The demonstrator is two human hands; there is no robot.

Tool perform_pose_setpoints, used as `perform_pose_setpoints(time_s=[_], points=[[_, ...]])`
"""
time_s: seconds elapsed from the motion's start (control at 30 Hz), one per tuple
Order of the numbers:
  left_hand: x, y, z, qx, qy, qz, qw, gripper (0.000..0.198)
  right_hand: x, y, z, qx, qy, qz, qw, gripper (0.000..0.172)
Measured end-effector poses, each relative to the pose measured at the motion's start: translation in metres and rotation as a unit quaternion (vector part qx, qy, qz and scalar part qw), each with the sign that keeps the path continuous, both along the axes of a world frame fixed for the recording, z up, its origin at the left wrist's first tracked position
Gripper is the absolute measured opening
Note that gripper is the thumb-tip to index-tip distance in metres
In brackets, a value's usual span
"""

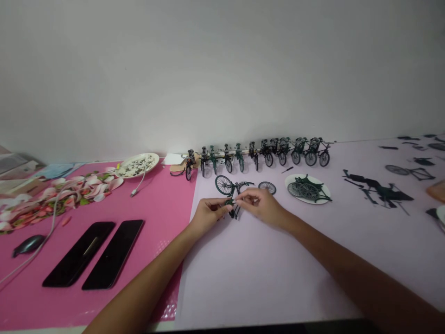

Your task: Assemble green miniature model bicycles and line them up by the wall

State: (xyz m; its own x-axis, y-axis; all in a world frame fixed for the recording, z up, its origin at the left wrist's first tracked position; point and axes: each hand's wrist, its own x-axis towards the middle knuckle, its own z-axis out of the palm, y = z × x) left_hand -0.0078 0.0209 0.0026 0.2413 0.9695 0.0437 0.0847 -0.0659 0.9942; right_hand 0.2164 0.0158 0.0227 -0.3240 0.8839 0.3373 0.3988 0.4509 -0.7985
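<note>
Just above the pale lilac sheet, my left hand (pixel 211 212) pinches the dark green frame of a miniature bicycle (pixel 225 185) between thumb and fingers. The bicycle has one spoked wheel on, pointing away from me. From the other side, my right hand (pixel 262 204) has its thumb and fingertips pressed together at the same frame; whatever small part they hold is too small to name. A loose spoked wheel (pixel 267 187) lies flat just behind my right hand. To its right, a white plate (pixel 327 200) carries several wheels and green frames.
Several assembled miniature bicycles (pixel 268 153) stand in a row along the wall. Loose black parts (pixel 385 190) lie at right. On the pink cover are two black phones (pixel 113 255), artificial flowers (pixel 86 188), a plate of small white pieces (pixel 137 165), a white cable (pixel 139 182) and a dark mouse-like object (pixel 29 245).
</note>
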Motion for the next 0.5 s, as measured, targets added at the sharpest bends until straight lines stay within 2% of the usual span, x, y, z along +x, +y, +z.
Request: perform_pose_setpoints(time_s=[0.07,0.13,0.3,0.5], points=[[0.0,0.0,0.001,-0.007,-0.005,0.01,1.0,0.058,0.018,0.008,0.01,0.063,-0.082,-0.024,0.994,0.022],[0.0,0.0,0.003,-0.012,-0.007,0.021,1.0,0.058,0.036,0.015,0.018,0.091,-0.178,-0.069,0.977,0.02],[0.0,-0.001,0.004,-0.025,-0.015,0.038,0.999,0.062,0.058,0.022,0.025,0.024,-0.345,-0.12,0.931,0.021],[0.001,-0.002,0.007,-0.026,-0.017,0.044,0.999,0.064,0.047,0.016,0.025,-0.027,-0.397,-0.135,0.907,0.017]])
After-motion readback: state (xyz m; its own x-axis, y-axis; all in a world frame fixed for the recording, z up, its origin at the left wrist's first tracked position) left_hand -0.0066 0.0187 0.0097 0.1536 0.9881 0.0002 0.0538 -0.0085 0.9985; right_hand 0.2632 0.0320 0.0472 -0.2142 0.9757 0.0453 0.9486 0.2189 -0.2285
